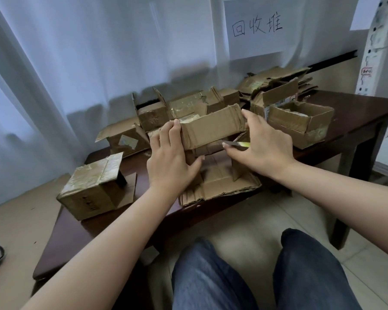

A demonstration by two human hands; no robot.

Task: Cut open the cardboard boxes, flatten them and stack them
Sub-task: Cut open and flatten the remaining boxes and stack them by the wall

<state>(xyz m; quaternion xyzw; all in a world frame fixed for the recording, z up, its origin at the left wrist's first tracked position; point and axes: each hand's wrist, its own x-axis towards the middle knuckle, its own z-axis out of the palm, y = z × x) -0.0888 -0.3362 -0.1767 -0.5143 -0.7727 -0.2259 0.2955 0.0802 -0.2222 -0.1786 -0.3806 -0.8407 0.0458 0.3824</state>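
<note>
A half-opened brown cardboard box (211, 128) stands in the middle of the dark wooden table (367, 113), its lower flaps spread on the tabletop. My left hand (170, 159) grips the box's left end, fingers over the top edge and thumb underneath. My right hand (264, 142) holds the box's right end while pinching a small knife (235, 143) with a yellow handle; its blade points left under the box's panel.
A taped box (90, 189) sits at the table's front left corner. Several opened boxes (157, 113) crowd the back. An open-topped box (300, 124) stands at the right, flattened cardboard (276, 81) behind it under a paper sign (255, 27). My knees are below the table edge.
</note>
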